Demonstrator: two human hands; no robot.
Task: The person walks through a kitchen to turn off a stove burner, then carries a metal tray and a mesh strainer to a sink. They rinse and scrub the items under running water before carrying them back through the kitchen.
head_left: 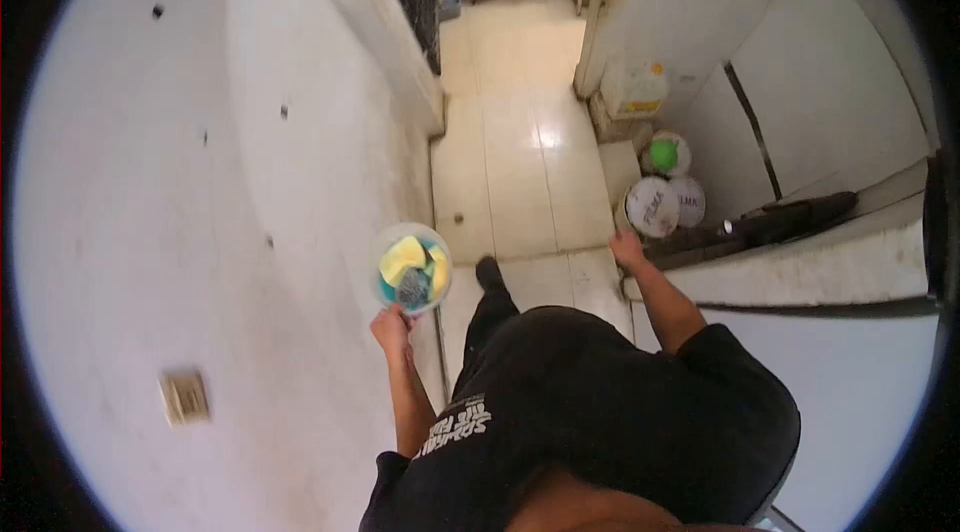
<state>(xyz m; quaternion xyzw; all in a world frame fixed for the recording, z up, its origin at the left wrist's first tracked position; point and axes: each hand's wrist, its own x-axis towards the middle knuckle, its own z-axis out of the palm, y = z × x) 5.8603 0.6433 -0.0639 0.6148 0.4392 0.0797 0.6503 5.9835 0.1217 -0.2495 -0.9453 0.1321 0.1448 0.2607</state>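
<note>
Clear tub (413,229) of cleaning sponges, at eight o'clock, just off centre, gripped by its near rim in the left hand (394,324). Its mouth faces up, likely so nothing tips out. A white wall (300,312) beside it spans seven to eleven o'clock. The person's black T-shirt (620,402) is at five o'clock, seen from above. Pale floor tiles (515,172) stretch towards twelve. Between one and two stands a whitish jug (634,87) with a yellow label, its contents unclear. Just before three, round lidded buckets (654,208) are grouped at the side, probably out of the way of feet; their lids hide what is inside. At three, the right hand (628,249) appears to hold nothing; I cannot tell whether its fingers are curled or loose. Inside the tub are yellow sponges (402,260), a grey scouring pad (412,286) and something blue-green beneath. At two o'clock, a small green item (663,155) is on or in another white container.
</note>
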